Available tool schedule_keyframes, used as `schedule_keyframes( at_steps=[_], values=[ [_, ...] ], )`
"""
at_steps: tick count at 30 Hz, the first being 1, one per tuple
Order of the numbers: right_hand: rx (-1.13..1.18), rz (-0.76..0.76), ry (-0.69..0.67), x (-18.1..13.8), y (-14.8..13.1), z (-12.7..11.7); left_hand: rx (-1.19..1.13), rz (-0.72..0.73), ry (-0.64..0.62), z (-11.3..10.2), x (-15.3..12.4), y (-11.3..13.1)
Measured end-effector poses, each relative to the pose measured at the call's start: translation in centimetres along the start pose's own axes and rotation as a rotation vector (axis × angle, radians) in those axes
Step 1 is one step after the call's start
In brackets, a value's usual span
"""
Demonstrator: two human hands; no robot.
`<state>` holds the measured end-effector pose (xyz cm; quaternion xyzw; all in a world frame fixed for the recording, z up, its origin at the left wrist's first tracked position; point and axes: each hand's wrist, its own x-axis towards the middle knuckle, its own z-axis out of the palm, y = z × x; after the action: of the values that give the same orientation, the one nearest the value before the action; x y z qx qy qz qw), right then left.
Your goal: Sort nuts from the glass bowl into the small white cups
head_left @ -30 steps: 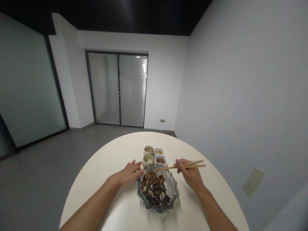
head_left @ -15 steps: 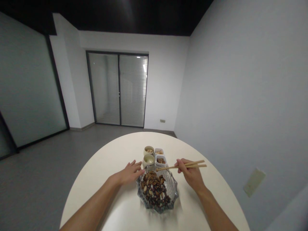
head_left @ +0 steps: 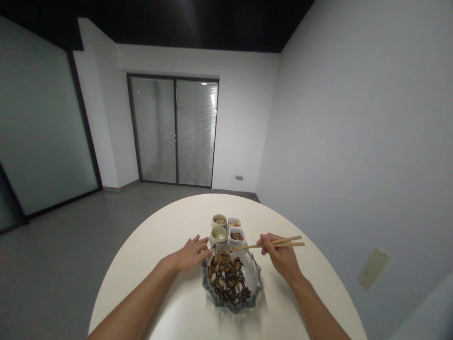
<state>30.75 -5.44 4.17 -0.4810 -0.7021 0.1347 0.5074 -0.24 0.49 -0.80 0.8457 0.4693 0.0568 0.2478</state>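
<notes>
In the head view, a clear glass bowl (head_left: pixel 253 271) with a scalloped rim holds a heap of mixed dark seeds and nuts (head_left: pixel 226 278). My left hand (head_left: pixel 194 254) lies beside the bowl's left side, fingers spread, the thumb at the rim. A pair of wooden chopsticks (head_left: pixel 283 242) is gripped in my right hand (head_left: pixel 279 255), to the right of the bowl. Their tips reach left over the bowl's far edge; whether they pinch anything is too small to tell. Just behind the bowl stand a cream cup (head_left: pixel 218 237) and a white square dish (head_left: pixel 242 236) with brown pieces.
Behind these are another cream cup (head_left: pixel 213 222) and another white dish (head_left: pixel 229 220), both with pale pieces inside. Everything stands on a round white table (head_left: pixel 170 217). A white wall (head_left: pixel 336 141) runs close along the right, and glass doors (head_left: pixel 152 132) are at the back.
</notes>
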Motion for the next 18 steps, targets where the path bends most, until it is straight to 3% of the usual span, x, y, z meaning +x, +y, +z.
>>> schedule_keyframes(
  at_steps=[6, 12, 18],
  values=[
    [0.043, -0.011, 0.063, 0.5, -0.4, 0.0, 0.003, 0.008, 0.006, 0.1, 0.0, -0.1],
    [0.09, -0.027, 0.195, 3.0, -0.6, 1.1, -0.011, -0.006, 0.007, 0.0, 0.0, -0.1],
    [0.054, -0.083, 0.141, 6.1, -1.1, 3.6, 0.005, -0.007, 0.006, -0.2, 0.0, -0.1]
  ],
)
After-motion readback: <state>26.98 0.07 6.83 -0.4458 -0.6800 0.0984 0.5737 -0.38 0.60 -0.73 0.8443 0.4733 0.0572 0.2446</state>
